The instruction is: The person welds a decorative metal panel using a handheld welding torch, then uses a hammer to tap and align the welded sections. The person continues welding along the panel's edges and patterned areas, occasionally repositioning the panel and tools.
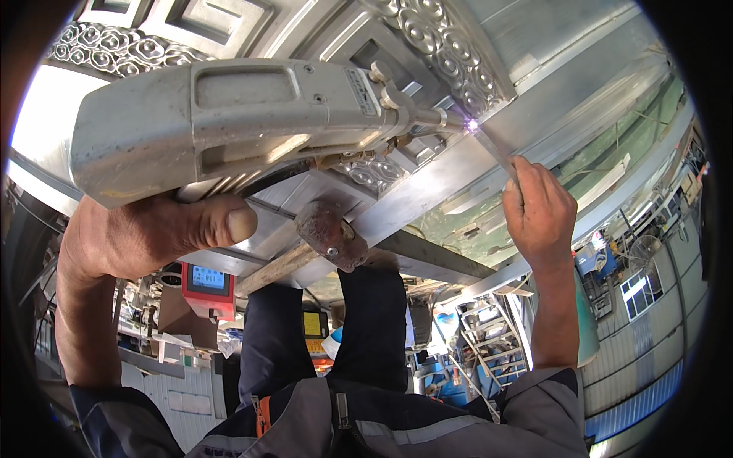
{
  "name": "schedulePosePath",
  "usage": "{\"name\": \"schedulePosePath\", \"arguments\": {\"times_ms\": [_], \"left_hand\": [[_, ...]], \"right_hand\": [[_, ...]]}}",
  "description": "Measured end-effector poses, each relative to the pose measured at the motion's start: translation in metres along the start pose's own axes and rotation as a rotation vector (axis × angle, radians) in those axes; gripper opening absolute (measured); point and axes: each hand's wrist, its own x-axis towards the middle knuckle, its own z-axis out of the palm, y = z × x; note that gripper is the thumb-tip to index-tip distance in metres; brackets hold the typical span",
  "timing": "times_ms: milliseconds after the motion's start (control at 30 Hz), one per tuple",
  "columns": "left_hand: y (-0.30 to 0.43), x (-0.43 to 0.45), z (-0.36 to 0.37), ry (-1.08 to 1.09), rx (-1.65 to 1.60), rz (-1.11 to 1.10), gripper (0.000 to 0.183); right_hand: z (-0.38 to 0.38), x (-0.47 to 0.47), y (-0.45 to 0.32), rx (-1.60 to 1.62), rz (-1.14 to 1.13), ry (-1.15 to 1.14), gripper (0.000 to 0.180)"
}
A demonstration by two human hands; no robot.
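My left hand (154,232) is wrapped around the handle of a silver handheld laser welding gun (252,114), its thumb pointing right and its fingers mostly hidden. At the gun's nozzle a bright violet-white spot (471,125) glows on the edge of a stainless steel panel frame (504,127). My right hand (541,209) pinches a thin flat metal strip (493,150), whose far end meets the glowing spot. Beneath the gun lies an embossed metal panel (424,46) with scroll and square patterns. A hammer (332,236) with a worn, reddish-brown head and wooden handle rests on the frame.
Behind the work stands a red machine (215,289) with a lit screen. A metal bar (435,257) runs under the frame near my legs (372,320). Farther off are a metal ladder-like rack (495,338), a fan (644,252) and a green cylinder (587,326).
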Motion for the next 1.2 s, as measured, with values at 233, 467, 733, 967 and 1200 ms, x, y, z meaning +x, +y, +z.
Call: {"name": "schedulePosePath", "arguments": {"times_ms": [233, 467, 733, 967, 1200], "left_hand": [[0.005, -0.002, 0.005, 0.063, -0.008, 0.022, 0.045], [0.002, -0.007, 0.005, 0.08, 0.039, 0.054, 0.058], [-0.022, -0.034, 0.011, 0.206, 0.238, 0.274, 0.042], [-0.041, -0.044, 0.025, 0.251, 0.362, 0.374, 0.034], [-0.044, -0.031, 0.044, 0.261, 0.262, 0.473, 0.039]], "right_hand": [[-0.002, 0.0, -0.001, 0.003, 0.013, -0.03, 0.035], [-0.003, 0.001, 0.001, -0.014, 0.01, -0.041, 0.035], [-0.003, 0.0, 0.0, -0.023, 0.0, -0.03, 0.032], [-0.002, -0.004, 0.0, 0.021, 0.059, -0.037, 0.028], [-0.003, -0.009, 0.005, -0.025, 0.125, -0.087, 0.02]]}}
